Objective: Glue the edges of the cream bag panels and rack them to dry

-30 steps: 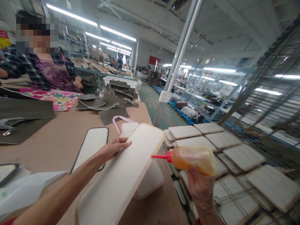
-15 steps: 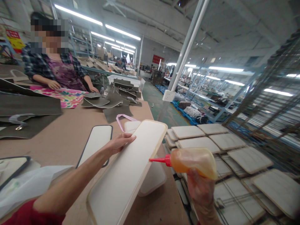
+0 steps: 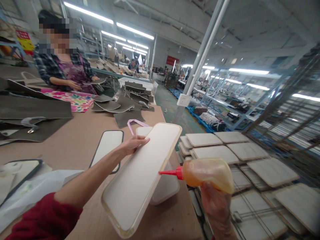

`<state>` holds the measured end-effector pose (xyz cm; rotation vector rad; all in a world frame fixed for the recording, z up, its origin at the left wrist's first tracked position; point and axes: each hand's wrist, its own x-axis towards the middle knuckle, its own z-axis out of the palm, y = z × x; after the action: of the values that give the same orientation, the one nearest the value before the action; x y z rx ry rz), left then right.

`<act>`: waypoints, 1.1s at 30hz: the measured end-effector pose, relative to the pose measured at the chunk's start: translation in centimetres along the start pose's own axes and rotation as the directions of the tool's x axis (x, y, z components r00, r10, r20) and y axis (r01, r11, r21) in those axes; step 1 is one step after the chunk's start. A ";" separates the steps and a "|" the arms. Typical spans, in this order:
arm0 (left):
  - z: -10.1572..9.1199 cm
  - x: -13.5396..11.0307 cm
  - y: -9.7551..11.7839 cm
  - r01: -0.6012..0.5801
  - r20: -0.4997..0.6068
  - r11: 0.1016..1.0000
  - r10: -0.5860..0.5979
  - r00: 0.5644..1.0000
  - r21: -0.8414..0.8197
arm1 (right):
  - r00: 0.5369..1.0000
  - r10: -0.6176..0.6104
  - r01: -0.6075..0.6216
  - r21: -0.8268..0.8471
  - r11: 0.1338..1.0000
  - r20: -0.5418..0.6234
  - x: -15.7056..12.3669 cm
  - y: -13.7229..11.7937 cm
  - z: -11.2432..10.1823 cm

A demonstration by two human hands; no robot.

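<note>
My left hand (image 3: 135, 144) grips the left edge of a long white board (image 3: 142, 176) with a pale wooden rim and holds it tilted above the brown table (image 3: 75, 140). In my right hand (image 3: 216, 205) is a soft bottle of orange glue (image 3: 208, 171). Its red nozzle (image 3: 168, 172) touches the board's right rim. A second white board (image 3: 165, 188) lies on the table under the raised one.
A black-rimmed white panel (image 3: 107, 148) lies left of my left hand. Grey leather pieces (image 3: 122, 105) and a pink strap (image 3: 135, 123) sit farther back. Another person in a plaid shirt (image 3: 62, 66) works across the table. Several white boards (image 3: 232, 151) rest on racks at right.
The board has slid forward and right in my left hand, and the nozzle has moved back along its right rim. The person across the table has picked up a grey piece.
</note>
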<state>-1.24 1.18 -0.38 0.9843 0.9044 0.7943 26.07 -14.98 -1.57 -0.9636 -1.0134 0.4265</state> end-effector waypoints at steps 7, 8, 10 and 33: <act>-0.1 0.9 0.3 -0.001 -0.016 1.000 0.001 1.000 -0.012 | 0.995 0.082 -0.085 0.038 0.996 0.062 -0.6 0.7 -0.8; -0.1 1.0 0.3 -0.002 -0.018 1.000 0.002 1.000 -0.014 | 0.995 0.078 -0.080 0.033 0.996 0.064 -0.6 0.6 -0.9; -0.1 1.3 0.3 -0.003 -0.022 1.000 0.003 1.000 -0.016 | 0.996 0.056 -0.058 0.020 0.998 0.063 -0.6 0.5 -0.9; -0.6 3.8 1.1 -0.015 -0.092 0.999 0.011 0.996 -0.039 | 0.996 -0.046 0.054 -0.112 0.992 0.070 -2.3 -0.2 -0.4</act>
<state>-0.34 5.10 -0.47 0.9254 0.9587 0.8716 25.20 -16.93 -2.65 -1.0290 -1.1303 0.3646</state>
